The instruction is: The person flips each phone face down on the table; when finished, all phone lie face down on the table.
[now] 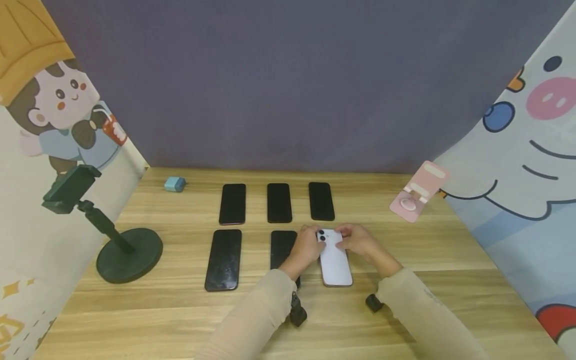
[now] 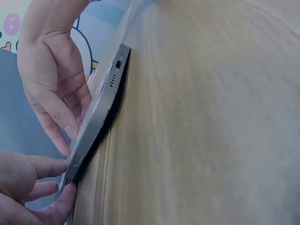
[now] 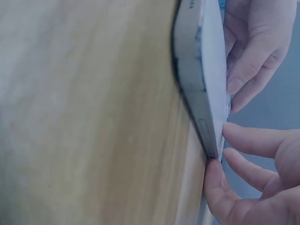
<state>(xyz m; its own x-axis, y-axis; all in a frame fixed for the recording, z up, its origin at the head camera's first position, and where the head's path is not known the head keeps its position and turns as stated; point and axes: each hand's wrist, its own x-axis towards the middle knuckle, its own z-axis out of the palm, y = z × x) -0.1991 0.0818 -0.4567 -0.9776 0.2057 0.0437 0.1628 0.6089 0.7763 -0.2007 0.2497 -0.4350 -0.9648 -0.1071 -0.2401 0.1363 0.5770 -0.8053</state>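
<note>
A smartphone with a white back [image 1: 335,265] lies back up at the right of the front row, its two-lens camera at the far end. My left hand [image 1: 308,247] pinches its far left corner, thumb and fingers at the edge [image 2: 70,173]. On the far right corner my right hand [image 1: 358,241] grips with thumb on the back and fingers at the side [image 3: 212,136]. Both wrist views show a dark gap under the phone's near end. A black-screened phone [image 1: 281,245] beside it is partly hidden by my left forearm.
Three dark-screened phones, including the middle one [image 1: 279,202], form a back row. Another phone [image 1: 223,260] lies front left. A dark green phone stand [image 1: 128,255] stands at left, a blue block [image 1: 174,184] behind it, a pink folding stand [image 1: 418,192] back right. A grey curtain [image 1: 288,90] hangs behind.
</note>
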